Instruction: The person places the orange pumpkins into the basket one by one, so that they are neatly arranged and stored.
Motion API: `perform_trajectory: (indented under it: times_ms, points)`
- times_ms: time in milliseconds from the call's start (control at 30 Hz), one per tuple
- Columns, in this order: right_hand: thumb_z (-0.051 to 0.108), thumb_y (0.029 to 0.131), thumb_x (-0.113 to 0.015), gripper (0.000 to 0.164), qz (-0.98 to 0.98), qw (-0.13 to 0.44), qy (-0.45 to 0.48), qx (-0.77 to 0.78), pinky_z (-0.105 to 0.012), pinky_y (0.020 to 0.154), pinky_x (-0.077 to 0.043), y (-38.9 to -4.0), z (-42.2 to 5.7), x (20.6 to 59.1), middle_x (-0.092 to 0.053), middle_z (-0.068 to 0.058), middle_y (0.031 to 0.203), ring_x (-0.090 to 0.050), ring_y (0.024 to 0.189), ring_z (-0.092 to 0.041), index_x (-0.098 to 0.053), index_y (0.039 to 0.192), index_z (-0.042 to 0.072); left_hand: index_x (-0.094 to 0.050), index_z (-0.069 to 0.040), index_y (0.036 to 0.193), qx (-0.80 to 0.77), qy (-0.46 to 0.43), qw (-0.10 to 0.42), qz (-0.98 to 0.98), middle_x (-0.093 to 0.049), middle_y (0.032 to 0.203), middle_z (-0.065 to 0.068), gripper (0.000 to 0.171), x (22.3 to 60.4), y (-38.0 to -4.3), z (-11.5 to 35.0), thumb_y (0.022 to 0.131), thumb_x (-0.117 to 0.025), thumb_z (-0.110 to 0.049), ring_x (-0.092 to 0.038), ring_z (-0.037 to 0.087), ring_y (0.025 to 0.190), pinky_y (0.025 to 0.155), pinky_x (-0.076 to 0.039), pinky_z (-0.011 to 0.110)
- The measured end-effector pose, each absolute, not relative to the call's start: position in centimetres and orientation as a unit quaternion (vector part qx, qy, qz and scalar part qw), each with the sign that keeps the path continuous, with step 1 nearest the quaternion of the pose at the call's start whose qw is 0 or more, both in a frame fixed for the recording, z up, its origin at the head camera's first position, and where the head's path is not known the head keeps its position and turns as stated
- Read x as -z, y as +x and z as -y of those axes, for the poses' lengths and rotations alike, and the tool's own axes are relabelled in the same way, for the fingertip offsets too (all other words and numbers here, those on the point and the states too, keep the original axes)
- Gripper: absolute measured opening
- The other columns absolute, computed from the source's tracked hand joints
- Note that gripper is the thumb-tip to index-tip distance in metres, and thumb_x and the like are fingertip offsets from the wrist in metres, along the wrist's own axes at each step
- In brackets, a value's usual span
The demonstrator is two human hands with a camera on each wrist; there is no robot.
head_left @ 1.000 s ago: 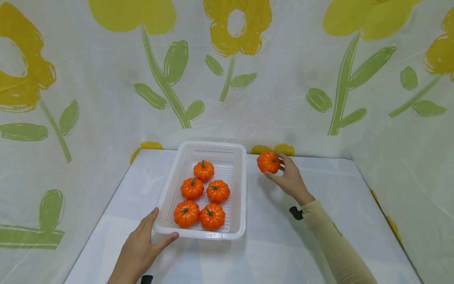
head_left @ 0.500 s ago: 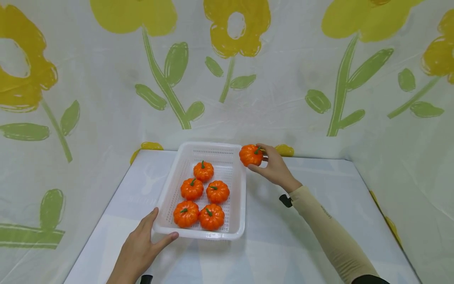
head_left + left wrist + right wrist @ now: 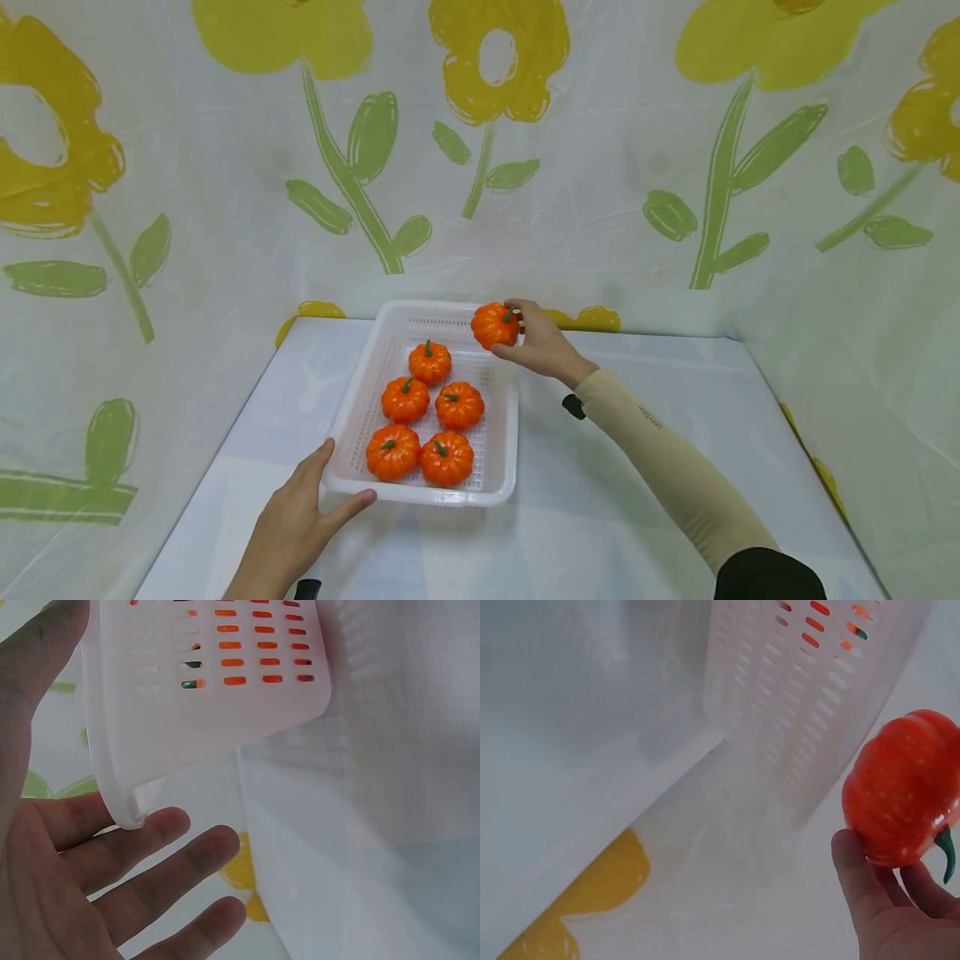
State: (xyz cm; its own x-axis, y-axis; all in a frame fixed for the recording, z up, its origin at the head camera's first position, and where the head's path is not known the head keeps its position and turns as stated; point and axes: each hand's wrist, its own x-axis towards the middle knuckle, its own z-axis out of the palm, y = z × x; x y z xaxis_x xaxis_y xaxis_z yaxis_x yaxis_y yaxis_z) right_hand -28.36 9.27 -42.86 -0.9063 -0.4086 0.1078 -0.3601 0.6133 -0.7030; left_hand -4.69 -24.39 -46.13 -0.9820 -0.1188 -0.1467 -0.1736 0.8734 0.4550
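Between the thumb and fingers of my right hand (image 3: 547, 346) is an orange toy pumpkin (image 3: 492, 327) with a green stem. It is over the far right corner of a white perforated plastic basket (image 3: 450, 498). The right wrist view has this hand (image 3: 907, 919) gripping the pumpkin (image 3: 904, 791) beside the basket's slotted wall (image 3: 802, 742). Several similar pumpkins (image 3: 460, 406) sit inside the basket. At the near left corner, my left hand (image 3: 288, 521) touches the basket with extended fingers and thumb spread. In the left wrist view, fingers (image 3: 161, 825) lie at the basket's rim.
The basket stands on a pale table (image 3: 637, 500). Behind and at the sides hangs a white cloth (image 3: 585, 192) printed with yellow flowers and green leaves. The table's far edge runs close behind the basket.
My right hand has carried the pumpkin leftward, from over the table right of the basket to over its far right corner. The left hand and basket have stayed in place.
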Motion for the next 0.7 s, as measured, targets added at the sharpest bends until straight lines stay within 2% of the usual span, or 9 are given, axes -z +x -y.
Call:
perform_trajectory:
  times_ms: [233,500,700]
  points:
    - [0.028,0.086,-0.082,0.084,-0.901,0.031,-0.230,0.366,-0.040,0.104,-0.050,-29.4,-6.9,43.2,-0.044,-0.017,0.147,-0.054,0.121,-0.029,-0.035,0.151,0.002,-0.027,-0.002,0.159,-0.243,-0.072,0.051,-0.966,-0.036,0.155,0.029,0.128,46.2,-4.6,24.4,0.071,-0.054,-0.092,-0.047,0.052,0.130,0.099,-0.044,0.069]
    - [0.033,0.088,-0.081,0.079,-0.917,0.064,-0.230,0.320,-0.048,0.107,-0.047,-30.2,-5.1,44.7,-0.040,-0.014,0.148,-0.052,0.128,-0.030,-0.038,0.153,0.020,-0.027,-0.002,0.159,-0.246,-0.069,0.046,-0.966,-0.037,0.155,0.029,0.127,46.3,-4.7,24.5,0.072,-0.053,-0.092,-0.047,0.052,0.130,0.100,-0.043,0.069]
    - [0.028,0.088,-0.081,0.076,-0.925,0.066,-0.283,0.245,-0.043,0.111,-0.045,-30.2,-4.0,45.5,-0.041,-0.018,0.149,-0.050,0.131,-0.031,-0.040,0.151,0.013,-0.028,-0.002,0.158,-0.246,-0.062,0.036,-0.967,-0.038,0.154,0.029,0.125,46.3,-4.7,24.6,0.074,-0.054,-0.090,-0.048,0.052,0.130,0.099,-0.043,0.070]
